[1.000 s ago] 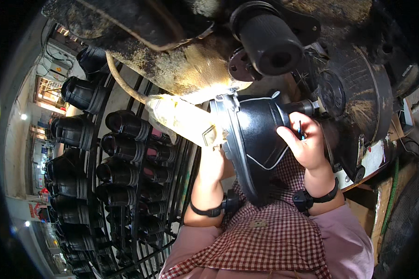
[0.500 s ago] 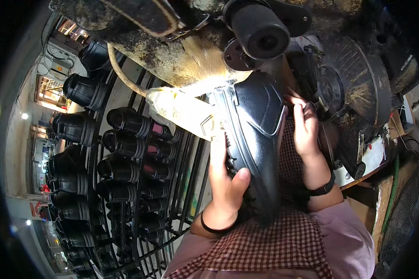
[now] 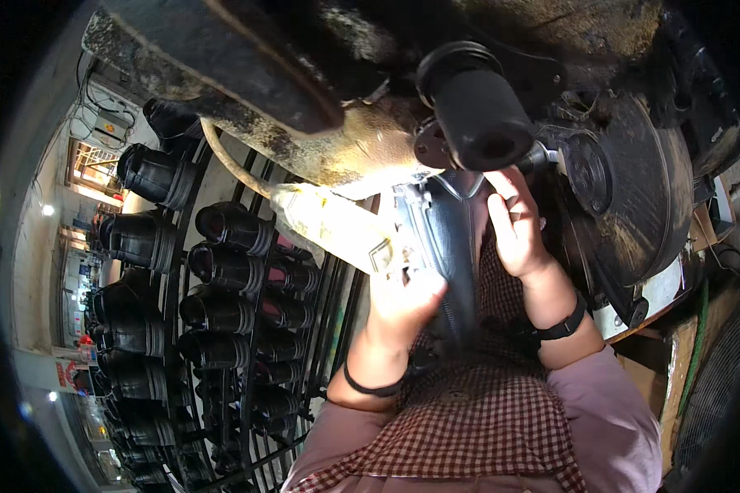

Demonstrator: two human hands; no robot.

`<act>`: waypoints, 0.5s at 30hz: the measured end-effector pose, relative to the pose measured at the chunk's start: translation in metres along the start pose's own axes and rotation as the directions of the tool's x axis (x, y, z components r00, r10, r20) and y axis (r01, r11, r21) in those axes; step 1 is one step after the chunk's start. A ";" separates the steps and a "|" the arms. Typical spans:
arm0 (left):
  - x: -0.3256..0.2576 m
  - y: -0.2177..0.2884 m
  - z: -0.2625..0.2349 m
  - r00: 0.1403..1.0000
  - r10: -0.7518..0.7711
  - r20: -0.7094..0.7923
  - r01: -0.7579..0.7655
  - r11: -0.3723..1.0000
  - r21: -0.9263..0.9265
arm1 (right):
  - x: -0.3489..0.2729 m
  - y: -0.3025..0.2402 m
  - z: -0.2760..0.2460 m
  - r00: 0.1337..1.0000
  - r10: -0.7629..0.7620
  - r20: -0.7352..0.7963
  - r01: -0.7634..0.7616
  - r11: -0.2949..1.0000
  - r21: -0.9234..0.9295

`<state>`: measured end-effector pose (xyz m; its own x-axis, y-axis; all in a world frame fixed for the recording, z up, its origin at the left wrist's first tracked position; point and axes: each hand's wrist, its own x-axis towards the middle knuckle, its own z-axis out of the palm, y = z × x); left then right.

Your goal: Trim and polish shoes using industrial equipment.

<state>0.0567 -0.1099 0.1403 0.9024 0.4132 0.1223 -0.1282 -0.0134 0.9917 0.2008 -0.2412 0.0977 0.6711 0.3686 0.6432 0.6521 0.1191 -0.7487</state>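
Note:
A black leather shoe (image 3: pixel 456 234), with a ridged sole edge along its left side, lies lengthwise under the worn head of a machine (image 3: pixel 345 148). Strong light washes out its upper left part. My left hand (image 3: pixel 399 308) is closed on the sole edge, thumb on top, the other fingers lost in glare or hidden. On the opposite side my right hand (image 3: pixel 518 226) has bent fingers and holds the shoe's right edge near the machine; its fingertips are partly hidden. A black cylinder (image 3: pixel 485 119) sticks out just above the shoe, and a pale machine arm (image 3: pixel 329 218) reaches to my left hand.
Racks with several rows of black shoes (image 3: pixel 218 312) stand on the left. To the right are a large dark wheel (image 3: pixel 633 177), a white tabletop edge (image 3: pixel 649 296) and a fan grille (image 3: pixel 715 403). A checked apron (image 3: pixel 477 419) covers my lap.
The shoe has gone further under the machine head, so less of it shows. My right hand has moved up and left toward the cylinder. My left hand has shifted slightly, its thumb turned more across the shoe.

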 end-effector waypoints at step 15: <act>0.019 -0.013 0.006 0.992 0.018 0.123 0.032 0.919 -0.392 | 0.024 0.019 -0.009 0.996 -0.072 0.044 0.083 0.930 -0.359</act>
<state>0.0781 -0.1072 0.1295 0.9438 0.2975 0.1438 -0.2500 0.3581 0.8996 0.2322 -0.2381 0.1003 0.6062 0.3995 0.6877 0.7885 -0.1895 -0.5851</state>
